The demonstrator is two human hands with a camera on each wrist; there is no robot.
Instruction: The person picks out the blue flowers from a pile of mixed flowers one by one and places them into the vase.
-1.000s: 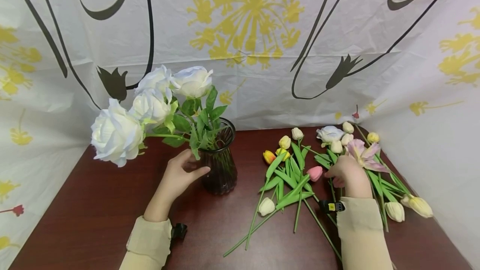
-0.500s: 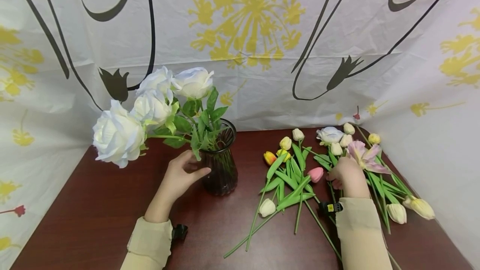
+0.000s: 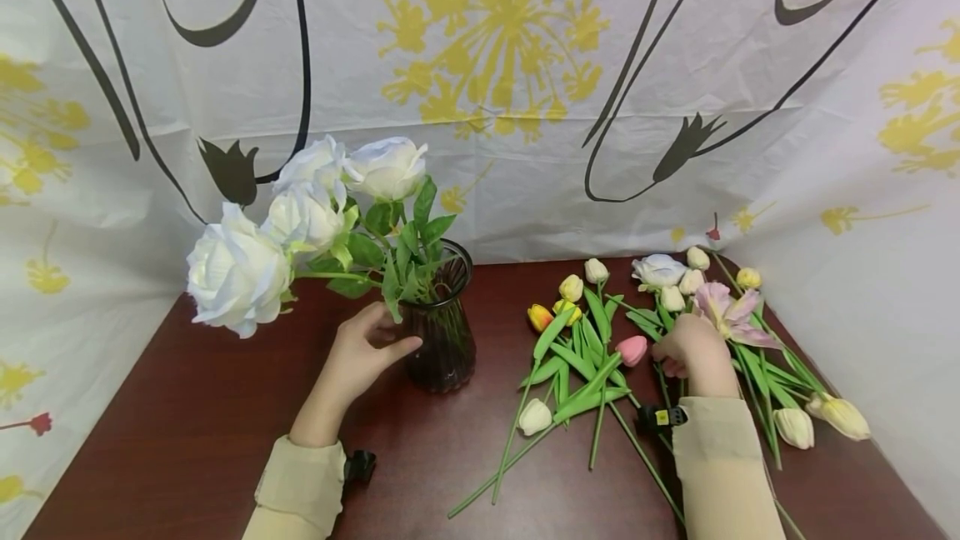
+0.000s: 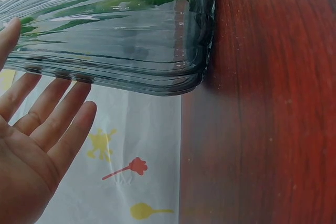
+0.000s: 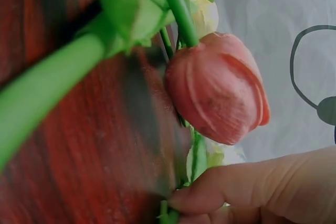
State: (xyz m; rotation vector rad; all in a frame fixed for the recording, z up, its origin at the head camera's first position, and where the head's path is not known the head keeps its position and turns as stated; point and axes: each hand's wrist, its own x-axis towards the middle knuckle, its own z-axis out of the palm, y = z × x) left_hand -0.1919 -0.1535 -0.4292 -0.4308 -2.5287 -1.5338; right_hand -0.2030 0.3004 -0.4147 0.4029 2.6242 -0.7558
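Little has changed: the left hand point(image 3: 358, 354) stays open against the dark ribbed glass vase point(image 3: 442, 330); the right hand point(image 3: 692, 346) still pinches a green stem beside the pink tulip point(image 3: 632, 349).

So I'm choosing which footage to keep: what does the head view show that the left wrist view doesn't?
Only the head view shows the white roses, the loose tulips and the right hand among them. Only the left wrist view shows the vase's ribbed glass wall close up, with green stems inside. Both show the left hand open beside the vase on the red-brown table.
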